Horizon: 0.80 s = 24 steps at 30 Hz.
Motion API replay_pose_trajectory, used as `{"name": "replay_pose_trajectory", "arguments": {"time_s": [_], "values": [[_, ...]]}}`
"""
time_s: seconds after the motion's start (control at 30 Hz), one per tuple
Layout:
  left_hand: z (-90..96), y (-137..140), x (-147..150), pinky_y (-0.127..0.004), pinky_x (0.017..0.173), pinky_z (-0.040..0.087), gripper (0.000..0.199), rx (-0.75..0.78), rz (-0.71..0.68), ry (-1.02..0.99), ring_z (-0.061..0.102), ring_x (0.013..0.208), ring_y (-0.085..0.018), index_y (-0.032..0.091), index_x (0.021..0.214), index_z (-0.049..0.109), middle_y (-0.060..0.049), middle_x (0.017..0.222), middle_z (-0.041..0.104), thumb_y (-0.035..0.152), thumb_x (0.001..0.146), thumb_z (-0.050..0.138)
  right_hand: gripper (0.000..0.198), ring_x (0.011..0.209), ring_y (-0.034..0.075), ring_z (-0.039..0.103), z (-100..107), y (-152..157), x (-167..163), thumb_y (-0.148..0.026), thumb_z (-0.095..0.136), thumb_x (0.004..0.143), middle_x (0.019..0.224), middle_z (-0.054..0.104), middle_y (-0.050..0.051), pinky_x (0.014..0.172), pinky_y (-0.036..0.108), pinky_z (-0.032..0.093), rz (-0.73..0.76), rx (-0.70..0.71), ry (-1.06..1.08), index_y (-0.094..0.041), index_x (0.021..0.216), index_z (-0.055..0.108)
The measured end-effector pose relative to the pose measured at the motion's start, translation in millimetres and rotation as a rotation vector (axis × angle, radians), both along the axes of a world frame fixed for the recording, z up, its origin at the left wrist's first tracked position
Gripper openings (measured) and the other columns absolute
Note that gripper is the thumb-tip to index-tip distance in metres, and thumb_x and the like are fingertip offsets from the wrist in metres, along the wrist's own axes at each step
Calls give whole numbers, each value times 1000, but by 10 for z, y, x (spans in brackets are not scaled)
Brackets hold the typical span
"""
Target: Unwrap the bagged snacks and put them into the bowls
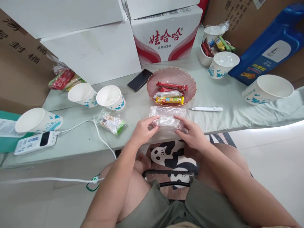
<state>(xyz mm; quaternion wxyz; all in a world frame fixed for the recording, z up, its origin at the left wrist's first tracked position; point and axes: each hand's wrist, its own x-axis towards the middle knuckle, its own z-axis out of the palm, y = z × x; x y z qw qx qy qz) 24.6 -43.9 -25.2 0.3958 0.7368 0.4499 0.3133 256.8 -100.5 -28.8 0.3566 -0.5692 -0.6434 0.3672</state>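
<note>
- Two bare hands at the near table edge: left hand (145, 130) and right hand (192, 132), fingertips touching either side of clear plastic packaging (167, 121). Thumbs and forefingers spread apart; can't tell if either pinches it. Other fingers curled, partly hidden.
- Packaging lies right in front of pink bowl (192, 89). Glare, creases; whether anything's inside unclear. Side edges partly under fingers.
- Bowl has wrapped snacks (169, 100): red, silvery, yellow; lower ones partly covered.
- Thin white tool (212, 109) right of packaging, type unclear.
- Dark-screened phone (140, 80) beside bowl; contact with bowl unclear.
- Left: paper cups (110, 97), snack packet (111, 123), white power bank (35, 143); its cable (101, 136) drops over the edge, run below partly hidden.
- Right: more cups, white tub (206, 59) of wrapped sweets, blue bottle (266, 47) cut off by frame.
- Surface: pale green cloth (206, 123), wrinkled.
- Behind: white cartons (102, 53), upper ones cut off at top; one has red lettering. Brown cartons (26, 72) at both sides, also cropped.
- Below: panda mat (163, 155), partly blocked by legs (136, 177) and black bars (171, 172); pale tiled floor (273, 167).
</note>
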Motion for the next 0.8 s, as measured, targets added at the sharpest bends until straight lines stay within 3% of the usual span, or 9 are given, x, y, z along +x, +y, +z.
{"name": "replay_pose_trajectory", "arguments": {"time_s": [0.1,0.2,0.27,0.33,0.4,0.5,0.6,0.7,0.8], "values": [[-42,-10,-9,-30,75,52,18,186,45,60,60,79,-16,23,93,78,-4,87,59,19,82,64,27,77,21,62,-53,4,-32,-28,62,84,86,63,6,77,41,56,-107,102,-152,-26,107,75],[-30,-38,-12,-39,96,50,8,281,142,29,57,116,-25,21,78,75,-10,116,55,18,77,67,10,113,32,60,-41,-7,-93,-31,65,81,113,62,11,97,50,51,-183,298,-191,-25,83,73],[-6,-44,-16,-43,106,45,2,232,157,-66,48,133,-29,20,76,70,-11,132,53,21,76,69,12,114,31,61,2,-21,-139,-34,63,83,112,65,10,98,50,49,-135,246,-109,-23,80,67],[5,-25,-29,-40,98,49,10,64,162,-227,59,120,-26,21,87,65,-11,122,62,28,80,68,18,89,25,66,53,-33,-173,-39,57,88,90,68,6,83,43,54,-80,27,22,-22,81,63],[0,12,-52,-32,79,53,24,-148,188,-385,66,86,-17,23,103,59,-5,99,69,33,83,66,23,74,21,64,101,-39,-187,-44,57,89,78,67,3,71,37,55,-44,-170,103,-22,87,63],[-4,59,-99,-24,61,46,40,-330,135,-460,56,60,-9,23,116,53,1,84,68,34,81,70,30,99,25,67,180,-27,-188,-47,67,82,105,71,8,84,40,55,-82,-101,121,-22,98,66],[40,66,-136,-21,58,42,44,-384,-24,-440,55,59,-8,22,117,57,1,81,67,31,77,75,36,106,25,67,274,36,-242,-45,73,78,114,71,9,87,41,55,-45,-56,101,-24,106,65],[112,61,-154,-22,65,47,57,-423,-9,-584,61,69,-9,24,122,57,-1,91,70,33,72,81,22,67,18,62,353,165,-393,-41,72,77,74,67,2,60,32,50,155,-210,-30,-21,86,65],[158,74,-184,-24,71,51,56,-558,-6,-706,66,81,-12,22,116,59,-4,100,71,40,69,83,22,54,12,50,411,321,-582,-41,63,82,60,55,-2,51,27,40,116,-157,3,-20,75,59]]}}
